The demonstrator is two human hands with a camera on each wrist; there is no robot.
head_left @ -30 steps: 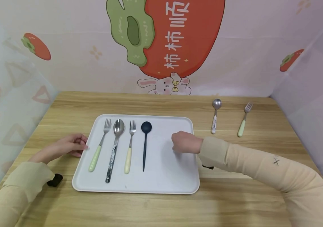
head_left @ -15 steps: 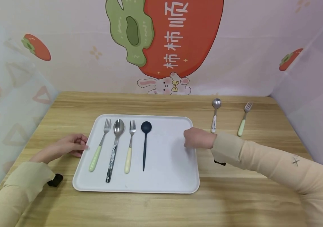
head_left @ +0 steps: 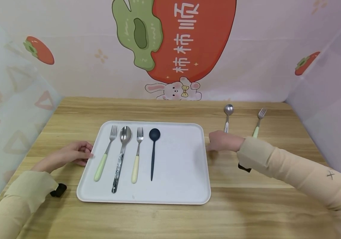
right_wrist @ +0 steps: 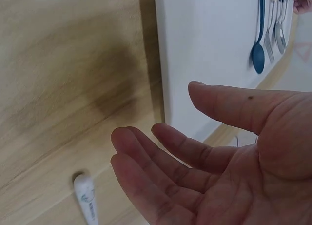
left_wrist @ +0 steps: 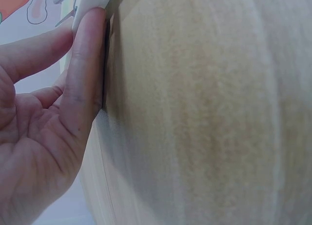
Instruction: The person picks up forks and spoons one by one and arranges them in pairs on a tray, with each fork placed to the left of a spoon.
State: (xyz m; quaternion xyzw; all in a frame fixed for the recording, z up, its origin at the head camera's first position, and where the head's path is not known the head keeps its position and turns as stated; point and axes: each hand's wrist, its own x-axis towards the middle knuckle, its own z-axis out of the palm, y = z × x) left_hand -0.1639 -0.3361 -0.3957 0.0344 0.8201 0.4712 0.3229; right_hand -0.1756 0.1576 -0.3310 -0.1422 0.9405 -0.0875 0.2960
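A white tray [head_left: 176,196] lies on the table. From left to right it carries a green-handled fork [head_left: 100,167], a large spoon [head_left: 125,134] with a black-and-white handle, a cream-handled fork [head_left: 135,168] and a dark long-handled spoon [head_left: 154,134]. My left hand [head_left: 76,153] holds the tray's left edge, and the left wrist view shows thumb and forefinger at the rim [left_wrist: 92,0]. Just past the tray's right edge, my right hand [head_left: 223,141] has relaxed fingers and nothing in it. The right wrist view shows this hand [right_wrist: 219,181] above the wood.
Behind my right hand lies a small spoon [head_left: 228,109] with a white printed handle, partly covered by the hand. Farther right is another green-handled fork [head_left: 261,114], its handle end covered by my sleeve [head_left: 257,152]. A printed cloth backdrop [head_left: 83,66] bounds the table's far side.
My right hand has moved rightward from over the tray to beyond its right edge, near the small spoon. My left hand and the tray have stayed in place.
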